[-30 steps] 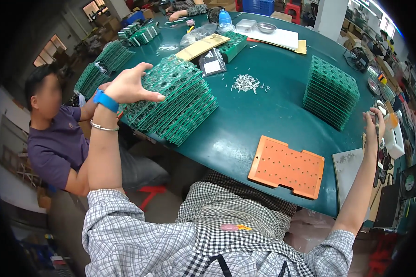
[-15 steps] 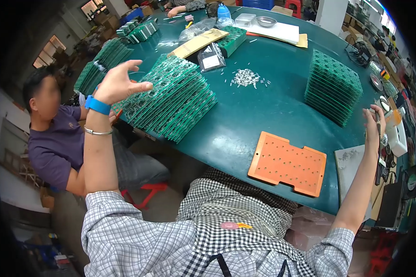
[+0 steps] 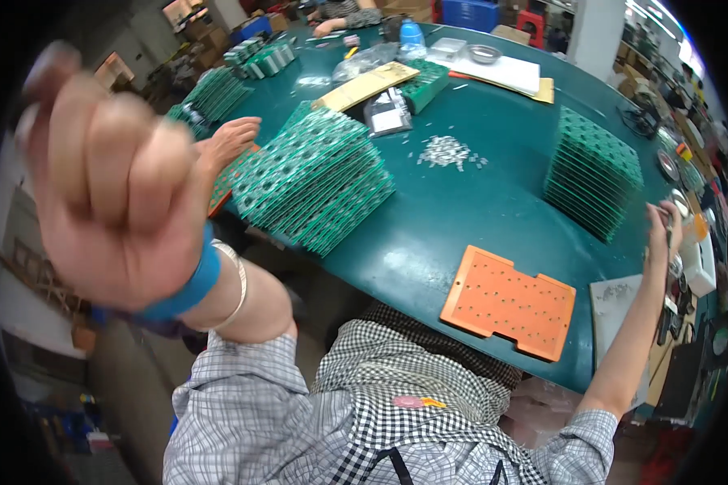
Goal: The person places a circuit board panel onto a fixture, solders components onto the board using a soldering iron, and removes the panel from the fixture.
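Green surfacing covers the table (image 3: 477,210), the largest item before us. At its left we find the left board stack (image 3: 315,182): perforated green circuit boards, layered closely and slanted toward the near edge. At its right, well apart, stands the right board stack (image 3: 592,174), made up of similar green boards. Between the stacks but nearer to us, the orange plate (image 3: 510,303) lies flat along the near edge; small holes dot its face and notches interrupt its outline.

We record the hands next. Our left hand (image 3: 117,186) is raised at the near left, beside the left board stack; its fingers curl toward the palm, and blur means we cannot tell whether it holds anything. Our right hand (image 3: 659,236) is at the right, with fingers closed around the slender tool (image 3: 669,230). A co-worker's hand (image 3: 230,141) extends just beside the left board stack. Around our left wrist we note the blue wristband (image 3: 190,284). Smallest are the white pieces (image 3: 445,152), loosely heaped between the two stacks.
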### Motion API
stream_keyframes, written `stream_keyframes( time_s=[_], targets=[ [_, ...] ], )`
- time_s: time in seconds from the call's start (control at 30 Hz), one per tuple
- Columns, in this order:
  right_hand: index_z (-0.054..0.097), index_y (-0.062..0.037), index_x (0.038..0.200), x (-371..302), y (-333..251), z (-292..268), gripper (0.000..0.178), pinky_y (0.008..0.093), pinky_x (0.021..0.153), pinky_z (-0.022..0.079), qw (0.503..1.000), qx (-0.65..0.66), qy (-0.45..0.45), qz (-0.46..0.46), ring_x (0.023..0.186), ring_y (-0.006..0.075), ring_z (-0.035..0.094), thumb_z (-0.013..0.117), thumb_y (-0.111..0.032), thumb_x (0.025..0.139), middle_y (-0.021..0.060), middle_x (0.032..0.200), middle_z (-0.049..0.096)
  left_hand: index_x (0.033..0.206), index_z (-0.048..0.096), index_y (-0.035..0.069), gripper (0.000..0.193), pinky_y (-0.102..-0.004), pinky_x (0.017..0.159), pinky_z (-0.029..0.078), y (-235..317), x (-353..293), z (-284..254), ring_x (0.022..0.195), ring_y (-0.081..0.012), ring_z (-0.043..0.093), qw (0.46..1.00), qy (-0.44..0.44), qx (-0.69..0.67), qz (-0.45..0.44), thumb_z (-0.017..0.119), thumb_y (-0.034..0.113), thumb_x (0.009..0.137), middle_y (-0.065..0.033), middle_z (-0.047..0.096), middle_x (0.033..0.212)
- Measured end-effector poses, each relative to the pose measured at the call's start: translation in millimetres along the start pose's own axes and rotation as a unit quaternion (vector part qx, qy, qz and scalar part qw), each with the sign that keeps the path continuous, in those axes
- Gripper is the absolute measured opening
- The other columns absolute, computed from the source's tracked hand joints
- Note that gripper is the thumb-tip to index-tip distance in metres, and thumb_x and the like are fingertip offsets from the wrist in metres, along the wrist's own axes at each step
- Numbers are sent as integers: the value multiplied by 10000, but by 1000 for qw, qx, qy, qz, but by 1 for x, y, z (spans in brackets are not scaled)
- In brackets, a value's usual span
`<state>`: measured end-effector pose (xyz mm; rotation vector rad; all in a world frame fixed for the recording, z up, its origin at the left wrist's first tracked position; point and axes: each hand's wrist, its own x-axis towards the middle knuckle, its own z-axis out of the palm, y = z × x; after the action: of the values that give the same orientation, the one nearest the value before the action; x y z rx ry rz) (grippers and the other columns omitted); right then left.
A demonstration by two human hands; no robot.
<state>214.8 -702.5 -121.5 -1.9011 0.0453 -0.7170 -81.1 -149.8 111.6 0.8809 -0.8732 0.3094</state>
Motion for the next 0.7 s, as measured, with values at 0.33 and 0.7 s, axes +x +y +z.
stream_keyframes(
  time_s=[0.33,0.7],
  targets=[
    [611,-75,987,11,-54,68,266,297,736,503,998,24,44,-42,796,142,657,754,-93,764,74,839,707,1060,681,66,303,-253,391,208,-313,128,-104,448,-79,317,886,216,279,-300,540,328,1002,38,360,591],
    [642,-77,951,24,-38,73,258,332,790,510,993,-86,73,34,832,210,679,755,-193,750,90,869,715,1008,691,29,264,-254,410,176,-427,117,-127,463,-59,263,796,227,314,-464,763,244,873,32,443,635]
  ],
)
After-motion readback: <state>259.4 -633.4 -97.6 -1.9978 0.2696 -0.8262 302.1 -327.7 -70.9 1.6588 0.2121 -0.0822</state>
